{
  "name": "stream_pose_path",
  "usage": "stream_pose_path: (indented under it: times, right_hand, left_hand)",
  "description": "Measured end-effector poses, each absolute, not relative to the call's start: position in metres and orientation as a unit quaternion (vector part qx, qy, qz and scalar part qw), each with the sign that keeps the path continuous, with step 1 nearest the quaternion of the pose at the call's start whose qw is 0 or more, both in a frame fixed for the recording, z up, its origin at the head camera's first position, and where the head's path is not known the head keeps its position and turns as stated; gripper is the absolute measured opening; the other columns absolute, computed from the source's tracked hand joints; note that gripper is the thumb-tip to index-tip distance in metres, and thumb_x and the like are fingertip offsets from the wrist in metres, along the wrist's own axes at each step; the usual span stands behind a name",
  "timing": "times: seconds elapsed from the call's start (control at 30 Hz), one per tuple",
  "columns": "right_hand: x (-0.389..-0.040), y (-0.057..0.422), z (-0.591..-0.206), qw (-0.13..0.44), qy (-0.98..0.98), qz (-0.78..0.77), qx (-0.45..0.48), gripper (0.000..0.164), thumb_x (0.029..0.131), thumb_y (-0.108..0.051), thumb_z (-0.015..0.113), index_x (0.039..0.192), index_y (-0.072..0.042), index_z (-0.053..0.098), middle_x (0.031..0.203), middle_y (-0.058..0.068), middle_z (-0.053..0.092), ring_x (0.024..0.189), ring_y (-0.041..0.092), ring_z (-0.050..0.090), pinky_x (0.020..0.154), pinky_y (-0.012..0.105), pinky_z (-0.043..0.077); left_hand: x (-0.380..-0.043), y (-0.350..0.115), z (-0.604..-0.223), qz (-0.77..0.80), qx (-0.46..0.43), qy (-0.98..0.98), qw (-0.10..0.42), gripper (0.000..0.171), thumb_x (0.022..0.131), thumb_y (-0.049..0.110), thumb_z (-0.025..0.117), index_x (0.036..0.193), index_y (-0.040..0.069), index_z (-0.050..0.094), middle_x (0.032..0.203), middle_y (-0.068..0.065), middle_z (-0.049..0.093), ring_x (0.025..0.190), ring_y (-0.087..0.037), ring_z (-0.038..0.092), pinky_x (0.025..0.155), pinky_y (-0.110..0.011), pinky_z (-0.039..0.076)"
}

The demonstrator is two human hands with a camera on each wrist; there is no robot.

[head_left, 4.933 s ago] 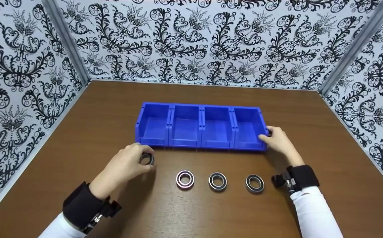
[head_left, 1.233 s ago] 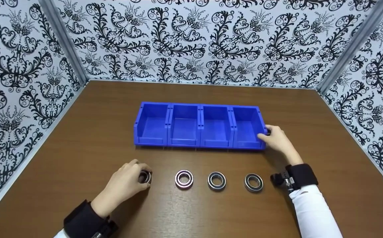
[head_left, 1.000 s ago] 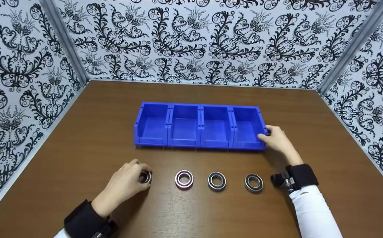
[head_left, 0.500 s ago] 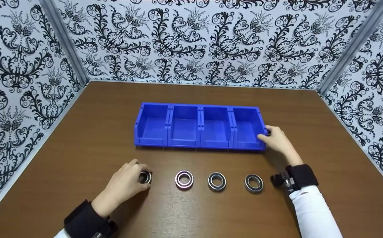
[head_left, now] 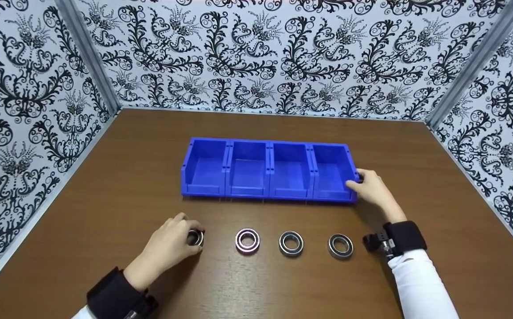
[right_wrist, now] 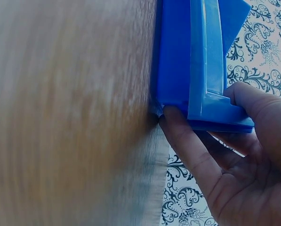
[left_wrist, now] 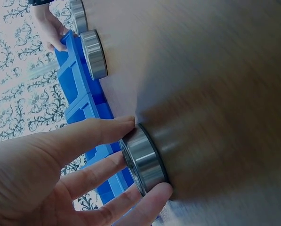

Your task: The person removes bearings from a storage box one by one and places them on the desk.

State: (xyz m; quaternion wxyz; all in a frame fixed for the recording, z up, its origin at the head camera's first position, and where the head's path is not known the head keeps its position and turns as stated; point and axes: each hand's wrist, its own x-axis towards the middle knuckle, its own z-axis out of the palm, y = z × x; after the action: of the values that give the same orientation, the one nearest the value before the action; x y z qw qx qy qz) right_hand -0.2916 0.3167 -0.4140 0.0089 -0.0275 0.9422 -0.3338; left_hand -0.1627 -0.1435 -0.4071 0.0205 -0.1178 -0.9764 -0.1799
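Observation:
My left hand [head_left: 168, 243] pinches a ball bearing [left_wrist: 147, 157] between thumb and fingers, low at the tabletop; the left wrist view shows its steel rim, and the fingers partly cover it. To its right three more bearings lie flat in a row: one with a pinkish ring [head_left: 238, 241], a dark-faced bearing [head_left: 300, 243] and another dark-faced bearing [head_left: 349, 246]. Behind the row stands a blue bin [head_left: 247, 191] with several compartments, all without contents. At its right end my right hand [head_left: 374, 190] grips the side wall, thumb over the front corner and fingers outside.
The brown wooden table [head_left: 239, 288] carries everything. Patterned black-and-white panels [head_left: 261, 57] rise at the back and both sides, joined by grey metal posts [head_left: 89, 55]. Each wrist wears a black strap [head_left: 405, 237] with a small camera.
Since the oldest frame, my left hand has brought its bearing from near the bin's front left corner back toward me, level with the row. Over the last second both hands stay still.

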Motion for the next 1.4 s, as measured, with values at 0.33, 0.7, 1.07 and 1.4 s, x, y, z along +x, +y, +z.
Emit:
stream_pose_path:
  times: [0.33,0.7,1.07,1.4]
  right_hand:
    - [-0.2906,0.3168,-0.4131,0.005,0.945,-0.326,-0.03,0.046,0.087,-0.02,0.055,0.125,0.004,0.051,0.108,0.024,0.065,0.088,0.023,0.064,0.069,0.021,0.048]
    - [-0.2901,0.3165,-0.4141,-0.005,0.944,-0.328,-0.03,0.045,0.087,-0.019,0.055,0.125,0.004,0.052,0.107,0.024,0.065,0.088,0.023,0.064,0.074,0.027,0.051]
    - [-0.2901,0.3157,-0.4131,-0.001,0.945,-0.326,-0.026,0.046,0.088,-0.021,0.055,0.125,0.006,0.051,0.108,0.027,0.064,0.09,0.026,0.064,0.078,0.035,0.053]
    - [-0.2905,0.3132,-0.4114,-0.016,0.949,-0.313,-0.029,0.055,0.089,-0.027,0.055,0.13,0.007,0.043,0.117,0.03,0.058,0.102,0.037,0.06,0.088,0.047,0.049]
  left_hand:
    - [-0.1621,-0.144,-0.4087,-0.173,-0.114,-0.978,0.023,0.036,0.063,0.022,0.079,0.097,0.019,0.071,0.093,-0.001,0.061,0.088,-0.027,0.058,0.071,-0.043,0.052]
    - [-0.1607,-0.144,-0.4088,-0.174,-0.12,-0.977,0.032,0.036,0.062,0.023,0.081,0.096,0.02,0.07,0.092,-0.001,0.06,0.088,-0.028,0.058,0.07,-0.043,0.052]
    - [-0.1596,-0.1442,-0.4063,-0.17,-0.126,-0.977,0.029,0.039,0.062,0.024,0.081,0.098,0.019,0.068,0.092,-0.002,0.059,0.087,-0.027,0.058,0.069,-0.044,0.052]
    - [-0.1595,-0.1471,-0.4058,-0.174,-0.124,-0.977,0.017,0.038,0.067,0.032,0.079,0.102,0.023,0.066,0.097,-0.001,0.06,0.092,-0.027,0.06,0.068,-0.045,0.052]
